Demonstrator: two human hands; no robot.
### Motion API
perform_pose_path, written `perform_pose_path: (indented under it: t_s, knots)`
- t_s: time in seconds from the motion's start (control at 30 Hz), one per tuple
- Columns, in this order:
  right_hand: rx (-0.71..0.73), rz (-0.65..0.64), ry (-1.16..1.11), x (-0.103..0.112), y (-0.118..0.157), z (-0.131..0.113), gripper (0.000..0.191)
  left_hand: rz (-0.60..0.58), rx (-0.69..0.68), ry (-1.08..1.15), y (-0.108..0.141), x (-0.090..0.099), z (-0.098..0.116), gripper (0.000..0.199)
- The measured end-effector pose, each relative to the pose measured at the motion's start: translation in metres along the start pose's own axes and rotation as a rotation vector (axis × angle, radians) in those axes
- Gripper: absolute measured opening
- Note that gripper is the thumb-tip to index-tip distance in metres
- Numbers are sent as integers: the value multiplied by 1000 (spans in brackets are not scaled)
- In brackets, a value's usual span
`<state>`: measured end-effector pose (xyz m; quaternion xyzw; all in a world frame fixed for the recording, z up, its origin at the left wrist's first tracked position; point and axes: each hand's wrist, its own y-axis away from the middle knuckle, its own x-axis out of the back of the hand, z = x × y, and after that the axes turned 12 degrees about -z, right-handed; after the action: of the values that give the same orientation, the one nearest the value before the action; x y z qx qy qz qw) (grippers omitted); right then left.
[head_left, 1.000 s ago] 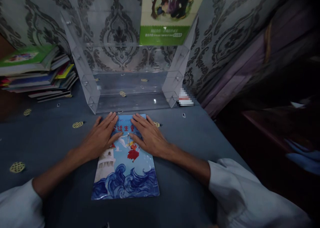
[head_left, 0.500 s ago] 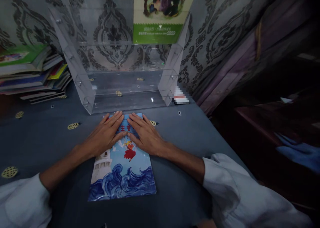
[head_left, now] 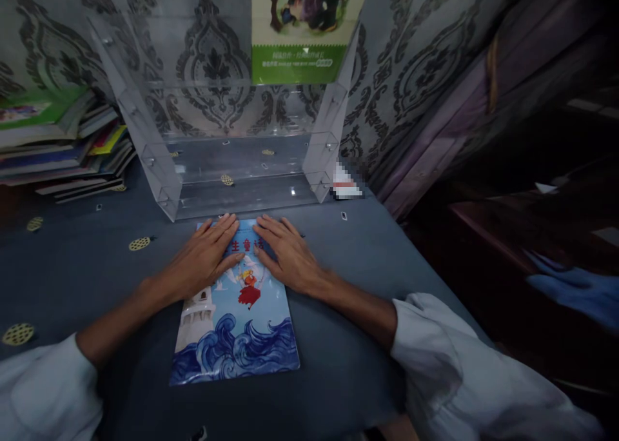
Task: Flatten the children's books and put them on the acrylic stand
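Observation:
A picture book (head_left: 242, 338) with blue waves, a white tower and a figure in red on its cover lies closed on the table in front of me. My left hand (head_left: 203, 257) rests flat over its upper left part, fingers stretched toward the far edge. On the upper right part lies my right hand (head_left: 289, 255), also flat, its thumb pointing inward. Between the two hands some red title characters show; the rest of the title is covered. Neither hand grips anything.
Just beyond the book stands a clear acrylic rack (head_left: 242, 199), with a green-and-cream book (head_left: 294, 60) on its upper tier. A stack of books (head_left: 58, 141) sits at the left. Patterned wallpaper is behind, a purple curtain (head_left: 435, 151) to the right. The table (head_left: 348, 267) ends at the right.
My right hand has shifted slightly to the right across the cover, uncovering more of the title. My left hand stays nearly in place. The view has moved a little.

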<state>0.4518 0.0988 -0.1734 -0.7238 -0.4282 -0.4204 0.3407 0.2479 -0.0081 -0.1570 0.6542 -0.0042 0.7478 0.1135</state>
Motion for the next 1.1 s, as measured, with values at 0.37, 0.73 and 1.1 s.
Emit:
perform_pose_path:
  t_s: [0.37, 0.73, 1.1]
  knots:
    - [23, 65, -204, 4, 6, 39, 40, -8, -45, -14, -8, 1, 3, 74]
    - [28, 50, -561, 13, -3, 47, 50, -64, -181, -46, -46, 6, 26, 71]
    - [-6, 137, -336, 20, 31, 30, 40, -34, -197, -17, -49, 4, 26, 70]
